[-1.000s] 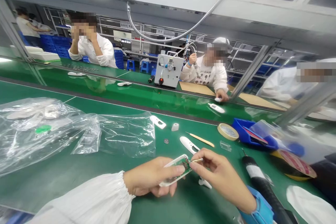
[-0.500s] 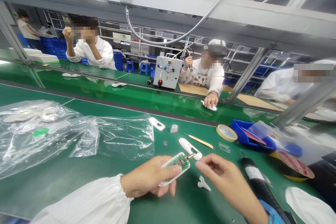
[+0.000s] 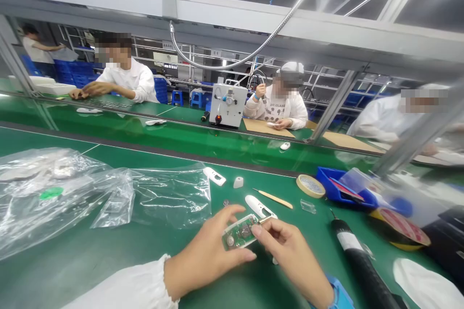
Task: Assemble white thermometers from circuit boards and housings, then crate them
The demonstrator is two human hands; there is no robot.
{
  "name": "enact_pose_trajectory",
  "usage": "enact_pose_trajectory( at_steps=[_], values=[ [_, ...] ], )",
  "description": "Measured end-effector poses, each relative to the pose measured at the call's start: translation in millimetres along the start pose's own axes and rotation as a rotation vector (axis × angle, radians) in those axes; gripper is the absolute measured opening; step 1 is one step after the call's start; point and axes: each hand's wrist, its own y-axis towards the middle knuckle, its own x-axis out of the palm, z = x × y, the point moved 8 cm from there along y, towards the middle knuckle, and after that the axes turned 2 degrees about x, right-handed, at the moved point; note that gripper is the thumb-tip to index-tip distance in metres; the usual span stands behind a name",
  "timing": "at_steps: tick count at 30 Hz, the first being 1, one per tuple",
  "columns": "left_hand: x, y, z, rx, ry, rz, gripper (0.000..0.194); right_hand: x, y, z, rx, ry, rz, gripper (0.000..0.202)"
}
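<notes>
Between my hands is a white plastic housing with a green circuit board (image 3: pixel 242 232) in it, its component side facing up. My right hand (image 3: pixel 284 244) pinches the far right end of it between thumb and fingers. My left hand (image 3: pixel 210 246) is at its other end, thumb and index finger spread apart along its sides. Just beyond lies a white housing shell (image 3: pixel 258 206), partly behind the right fingers. A small white part is mostly hidden under my right hand. A small round dark part (image 3: pixel 226 203) sits by my left fingertips.
A clear plastic bag (image 3: pixel 166 195) covers the left side. Farther back are another white shell (image 3: pixel 214 176), a small white cap (image 3: pixel 238 182), a wooden-handled pick (image 3: pixel 275 199), and a tape roll (image 3: pixel 311 186). At right are a blue bin (image 3: pixel 328 181) and a black electric screwdriver (image 3: pixel 357 251). Co-workers sit opposite.
My right hand has moved left and taken hold of the housing's end. My left thumb has lifted off the board and the fingers have spread. The co-worker's hand opposite has drawn back.
</notes>
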Motion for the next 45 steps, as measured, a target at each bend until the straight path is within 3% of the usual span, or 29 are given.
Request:
enact_pose_trajectory(
  at_steps=[3,10,13,18,20,24,30,45],
  values=[
    [1.9,-4,13,0.185,0.207,-0.007,0.043,-1,1,3,0.031,0.018,0.028,0.036],
    [2.4,-8,22,0.339,0.399,0.038,0.045,-1,2,0,0.032,0.096,0.048,0.039],
    [-3.0,-5,20,0.240,0.183,0.080,0.038,-6,1,-2,0.018,0.132,0.046,0.040],
    [2.0,-1,-12,-0.246,-0.455,0.097,0.039,-14,-3,0,0.001,0.271,0.028,0.028],
    [8.9,-1,-19,-0.352,-0.704,0.094,0.042,-14,-4,2,0.001,0.302,0.030,0.022],
    [12.4,-1,-25,-0.405,-0.949,0.133,0.035,-4,-4,1,-0.036,0.400,-0.034,0.018],
    [12.5,0,-25,-0.425,-1.054,0.151,0.029,20,-2,1,-0.036,0.451,-0.200,0.027],
    [7.9,-2,-24,-0.457,-1.111,0.202,0.030,4,3,13,0.063,0.243,0.003,0.030]
  ],
)
